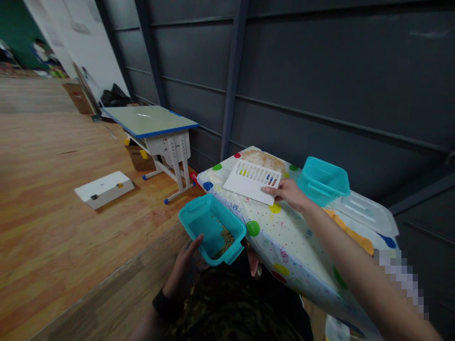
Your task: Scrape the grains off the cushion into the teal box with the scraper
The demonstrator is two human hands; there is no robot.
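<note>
My left hand [186, 265] grips a teal plastic tub [212, 228] at its near edge and holds it just off the table's near-left side. Small yellowish beans lie in the tub's lower corner. My right hand [288, 193] reaches over the table and pinches the corner of a flat white slotted scraper [250, 182], which lies on the dotted tablecloth [284, 237]. Behind the scraper a pile of grain [265, 159] is spread on the cloth. A second teal tub [322, 180] stands just right of my right hand.
A clear plastic lid [366, 212] lies at the table's far right. A dark panelled wall runs behind. On the wooden floor to the left stand a blue-edged desk [151, 122], a cardboard box beneath it and a flat white box [104, 188].
</note>
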